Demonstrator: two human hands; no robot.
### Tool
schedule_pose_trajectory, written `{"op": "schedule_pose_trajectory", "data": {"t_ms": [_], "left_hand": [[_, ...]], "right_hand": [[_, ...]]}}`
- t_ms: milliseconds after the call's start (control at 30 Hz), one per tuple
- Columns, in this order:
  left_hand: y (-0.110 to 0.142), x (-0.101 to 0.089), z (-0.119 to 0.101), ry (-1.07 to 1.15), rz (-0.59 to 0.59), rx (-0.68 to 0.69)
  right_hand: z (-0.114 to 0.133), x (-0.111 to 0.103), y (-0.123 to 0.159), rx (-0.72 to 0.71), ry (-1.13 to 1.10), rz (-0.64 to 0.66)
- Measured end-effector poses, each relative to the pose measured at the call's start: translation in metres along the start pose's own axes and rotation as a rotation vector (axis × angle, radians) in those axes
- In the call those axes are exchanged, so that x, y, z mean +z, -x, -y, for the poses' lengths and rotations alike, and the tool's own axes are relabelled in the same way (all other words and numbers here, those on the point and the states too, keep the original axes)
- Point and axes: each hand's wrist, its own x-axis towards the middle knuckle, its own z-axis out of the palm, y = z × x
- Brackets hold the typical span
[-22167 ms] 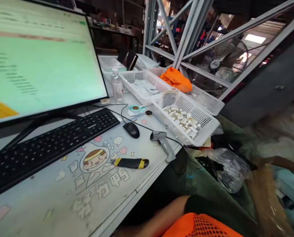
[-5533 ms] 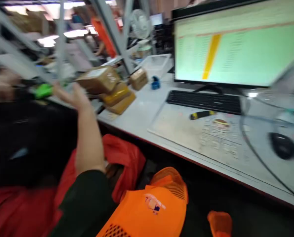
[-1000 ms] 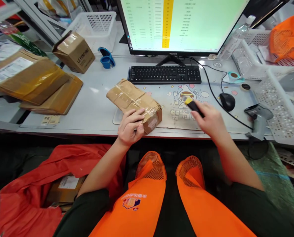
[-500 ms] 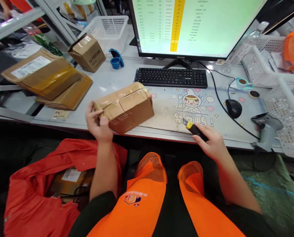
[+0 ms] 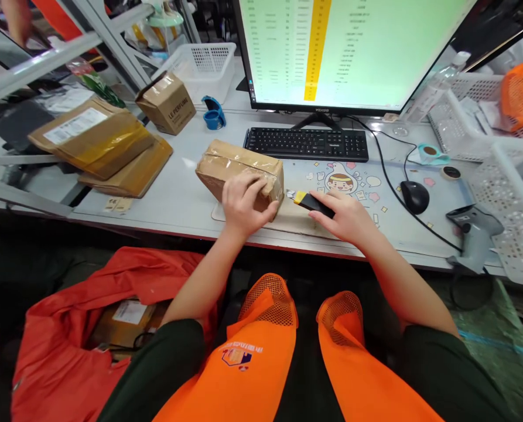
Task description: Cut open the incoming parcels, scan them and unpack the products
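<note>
A taped brown cardboard box (image 5: 232,163) sits at the front of the desk, left of centre. My left hand (image 5: 245,206) grips it near its right front end, with the fingers bent over the upper edge and the thumb at the side. Part of the front face is hidden behind that hand. In my right hand (image 5: 351,218) is a utility knife (image 5: 313,203) with a black and yellow body. Its metal tip points left, close to the box's right end; whether the two touch I cannot tell.
Behind the box are a keyboard (image 5: 307,143) and a monitor. Stacked parcels (image 5: 112,143), a perfume carton (image 5: 168,105) and a blue cap-like item (image 5: 214,114) lie to the left. A mouse (image 5: 414,196), a barcode scanner (image 5: 474,228) and white baskets (image 5: 511,181) are on the right.
The box has turned and moved slightly right. My left hand went from its left end to its right front part. My right hand brought the knife left and up, near the box.
</note>
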Motion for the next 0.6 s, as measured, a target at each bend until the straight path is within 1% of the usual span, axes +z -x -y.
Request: {"op": "schedule_pose_trajectory", "data": {"t_ms": [33, 100, 167, 300, 400, 467, 500, 533, 600], "left_hand": [[0.001, 0.001, -0.011, -0.013, -0.002, 0.001], [-0.001, 0.003, -0.019, -0.05, -0.067, -0.026], [-0.004, 0.001, -0.016, -0.045, -0.115, 0.019], [-0.005, -0.008, -0.003, 0.032, -0.169, 0.151], [0.001, -0.013, 0.002, 0.071, -0.194, 0.171], [0.006, -0.013, 0.002, 0.079, -0.2, 0.167], [0.009, -0.013, 0.001, 0.074, -0.198, 0.159], [0.011, -0.013, -0.001, 0.062, -0.193, 0.142], [0.013, -0.014, -0.005, 0.035, -0.178, 0.09]], "right_hand": [[-0.001, 0.001, -0.005, -0.008, 0.006, 0.009], [-0.001, 0.003, -0.012, -0.034, 0.015, 0.023], [0.003, 0.007, -0.017, -0.074, 0.015, 0.031], [0.017, 0.016, -0.025, -0.163, -0.007, 0.058], [0.023, 0.019, -0.032, -0.214, -0.017, 0.083], [0.018, 0.016, -0.038, -0.229, -0.012, 0.099], [0.011, 0.012, -0.041, -0.219, -0.001, 0.101], [0.001, 0.007, -0.044, -0.185, 0.018, 0.089], [-0.025, -0.007, -0.046, -0.041, 0.065, 0.017]]}}
